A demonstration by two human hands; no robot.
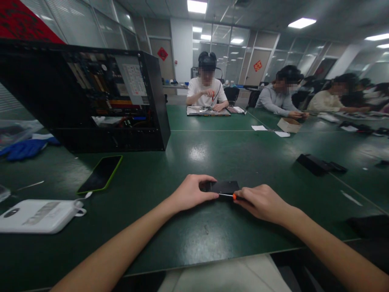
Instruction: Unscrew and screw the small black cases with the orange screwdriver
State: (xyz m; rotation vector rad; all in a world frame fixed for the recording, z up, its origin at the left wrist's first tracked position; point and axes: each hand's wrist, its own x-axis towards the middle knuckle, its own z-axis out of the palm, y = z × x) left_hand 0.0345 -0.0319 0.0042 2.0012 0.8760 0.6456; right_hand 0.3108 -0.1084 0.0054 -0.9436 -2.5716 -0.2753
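Note:
On the green table in front of me lies a flat black rectangular device (225, 187). My left hand (196, 192) grips its left end, thumb at the near edge and fingers at the far edge. My right hand (261, 201) is closed around a screwdriver (234, 196) with an orange and black handle. The thin metal shaft points left along the near edge of the device, and its tip is close to my left thumb. Whether the tip touches the device cannot be made out.
An open black computer case (165, 101) stands at the back left. A green-edged phone (101, 174), a white power bank (39, 216) and blue gloves (24, 149) lie left. Black parts (319, 164) lie right. Across the table (194, 239), a person (207, 87) works; others sit further right.

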